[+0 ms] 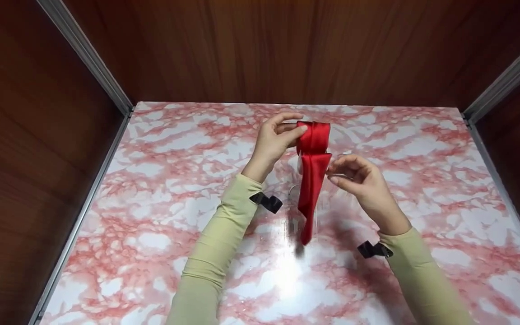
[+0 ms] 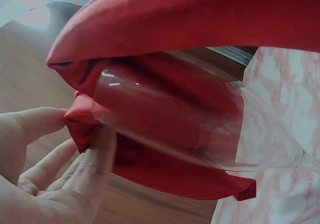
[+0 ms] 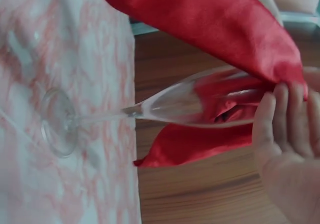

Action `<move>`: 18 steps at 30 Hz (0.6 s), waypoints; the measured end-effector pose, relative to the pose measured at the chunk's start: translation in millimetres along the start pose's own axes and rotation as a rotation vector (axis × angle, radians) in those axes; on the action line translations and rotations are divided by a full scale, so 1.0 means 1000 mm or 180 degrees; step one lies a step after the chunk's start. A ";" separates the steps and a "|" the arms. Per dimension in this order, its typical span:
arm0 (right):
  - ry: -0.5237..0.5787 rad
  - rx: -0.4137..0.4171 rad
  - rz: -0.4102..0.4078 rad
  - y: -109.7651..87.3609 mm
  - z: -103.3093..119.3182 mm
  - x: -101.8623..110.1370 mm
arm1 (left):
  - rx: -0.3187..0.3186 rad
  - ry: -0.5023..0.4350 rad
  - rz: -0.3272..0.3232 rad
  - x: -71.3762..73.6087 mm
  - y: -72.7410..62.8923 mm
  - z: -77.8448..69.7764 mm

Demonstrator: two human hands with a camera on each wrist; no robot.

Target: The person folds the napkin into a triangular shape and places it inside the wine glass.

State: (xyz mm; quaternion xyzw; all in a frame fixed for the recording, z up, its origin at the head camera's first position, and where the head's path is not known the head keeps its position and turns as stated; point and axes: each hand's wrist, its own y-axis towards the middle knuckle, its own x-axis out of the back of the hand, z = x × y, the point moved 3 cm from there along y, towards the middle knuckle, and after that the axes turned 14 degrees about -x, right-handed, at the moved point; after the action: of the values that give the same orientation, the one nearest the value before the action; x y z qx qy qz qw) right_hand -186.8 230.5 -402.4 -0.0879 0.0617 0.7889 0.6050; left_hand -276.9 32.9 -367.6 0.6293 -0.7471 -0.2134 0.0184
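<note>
A red satin cloth is tucked into the mouth of a clear champagne flute, its folded ends draping down outside the glass. Through the bowl, in both wrist views, part of the cloth shows red. The flute stands upright, its round foot on the table. At the upper left edge of the cloth, my left hand pinches a fold between thumb and fingers. My right hand is on the other side, its fingertips touching the cloth's right edge near the rim, with the fingers fairly straight in the right wrist view.
The flute stands on a tabletop with a red and white marbled pattern. Dark wood panels enclose the back and sides, with metal rails at the corners. Black straps sit at both wrists over pale green sleeves.
</note>
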 end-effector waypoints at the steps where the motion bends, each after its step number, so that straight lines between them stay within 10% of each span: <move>1: 0.0056 -0.0027 -0.0086 0.001 0.001 -0.001 | 0.0021 -0.0011 0.0034 0.000 -0.001 -0.001; 10: 0.0438 -0.0360 -0.0382 0.004 0.006 -0.011 | 0.0385 -0.0251 0.0130 0.005 -0.002 -0.004; 18: 0.0646 -0.0592 -0.0330 0.007 0.007 -0.014 | 0.0217 -0.0317 0.0410 0.007 -0.004 -0.001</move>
State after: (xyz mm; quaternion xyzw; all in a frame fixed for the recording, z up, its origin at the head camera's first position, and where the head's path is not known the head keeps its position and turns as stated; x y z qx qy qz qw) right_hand -190.9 217.0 -392.2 -0.2261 0.0445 0.7459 0.6249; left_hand -273.7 25.9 -369.7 0.5689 -0.7928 -0.2172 -0.0265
